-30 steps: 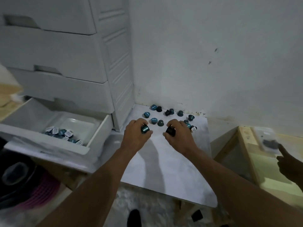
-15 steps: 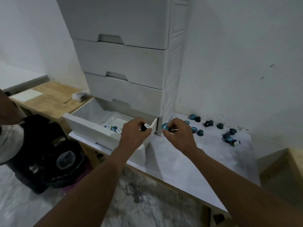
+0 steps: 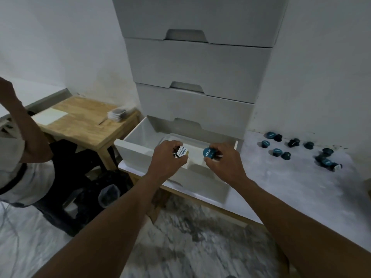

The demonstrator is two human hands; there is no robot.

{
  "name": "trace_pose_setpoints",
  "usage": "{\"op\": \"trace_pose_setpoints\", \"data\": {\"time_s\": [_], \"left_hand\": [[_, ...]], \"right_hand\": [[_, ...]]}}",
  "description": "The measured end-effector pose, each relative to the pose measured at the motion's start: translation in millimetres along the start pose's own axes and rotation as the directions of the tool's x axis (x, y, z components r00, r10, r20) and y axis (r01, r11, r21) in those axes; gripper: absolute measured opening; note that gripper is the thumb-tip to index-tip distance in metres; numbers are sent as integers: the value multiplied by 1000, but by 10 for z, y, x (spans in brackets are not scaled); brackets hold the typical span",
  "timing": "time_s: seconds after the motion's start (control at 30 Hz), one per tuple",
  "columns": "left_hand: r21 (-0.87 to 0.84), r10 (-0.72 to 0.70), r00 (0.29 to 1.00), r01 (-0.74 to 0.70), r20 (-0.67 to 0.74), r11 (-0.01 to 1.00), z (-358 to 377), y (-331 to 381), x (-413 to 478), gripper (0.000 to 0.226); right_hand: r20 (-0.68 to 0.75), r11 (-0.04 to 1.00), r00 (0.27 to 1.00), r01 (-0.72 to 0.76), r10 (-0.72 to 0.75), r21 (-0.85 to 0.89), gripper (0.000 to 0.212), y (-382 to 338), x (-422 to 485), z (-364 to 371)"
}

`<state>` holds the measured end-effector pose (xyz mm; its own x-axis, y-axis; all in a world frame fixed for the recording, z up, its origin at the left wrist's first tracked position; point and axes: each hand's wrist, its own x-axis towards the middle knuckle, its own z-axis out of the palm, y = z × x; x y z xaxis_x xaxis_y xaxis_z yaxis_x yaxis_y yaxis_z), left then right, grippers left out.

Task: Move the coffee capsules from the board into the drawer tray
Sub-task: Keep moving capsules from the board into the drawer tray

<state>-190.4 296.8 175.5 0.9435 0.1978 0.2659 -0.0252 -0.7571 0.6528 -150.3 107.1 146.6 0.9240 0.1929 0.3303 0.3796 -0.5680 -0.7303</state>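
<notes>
My left hand (image 3: 167,159) grips a coffee capsule with a white lid (image 3: 182,152) above the open bottom drawer (image 3: 138,152). My right hand (image 3: 223,160) grips a blue-lidded capsule (image 3: 209,153) beside it, over the drawer's right part. A white tray (image 3: 176,136) lies inside the drawer; my hands hide most of it and whatever lies in it. Several blue and dark capsules (image 3: 278,151) stay scattered on the white board (image 3: 291,183) at the right, near the wall.
The white drawer unit (image 3: 196,77) stands against the wall with its upper drawers closed. A wooden side table (image 3: 84,121) with a stack of packets (image 3: 118,115) stands to the left. Another person's arm (image 3: 26,135) and a dark stool (image 3: 66,177) fill the left side.
Both hands lifted a capsule each off the board and carried them left to above the open drawer. My view swung left with them, so the board now sits at the right.
</notes>
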Motion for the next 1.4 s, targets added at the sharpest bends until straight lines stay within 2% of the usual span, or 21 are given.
{"op": "trace_pose_setpoints", "data": {"time_s": [0.4,0.63,0.83,0.97,1.17,1.4], "left_hand": [[10,-7,985,6,175,1000,55,-554,910,40],[50,21,946,-39,322,998,408,-729,1421,30],[46,90,853,-133,514,990,793,-903,1649,39],[33,133,787,-191,603,981,952,-1011,1787,42],[-29,162,698,-198,697,980,1110,-1071,1886,44],[-77,203,656,-216,727,973,1263,-1149,1910,44]], "right_hand": [[58,996,995,-74,77,-57,37,198,816,487],[211,976,958,-167,194,-139,44,532,1139,739],[301,946,914,-195,271,-258,46,691,1110,782],[313,921,897,-205,312,-332,45,665,1112,792],[286,878,898,-188,336,-440,34,689,1066,832],[313,847,866,-204,390,-491,33,685,1061,887]]}}
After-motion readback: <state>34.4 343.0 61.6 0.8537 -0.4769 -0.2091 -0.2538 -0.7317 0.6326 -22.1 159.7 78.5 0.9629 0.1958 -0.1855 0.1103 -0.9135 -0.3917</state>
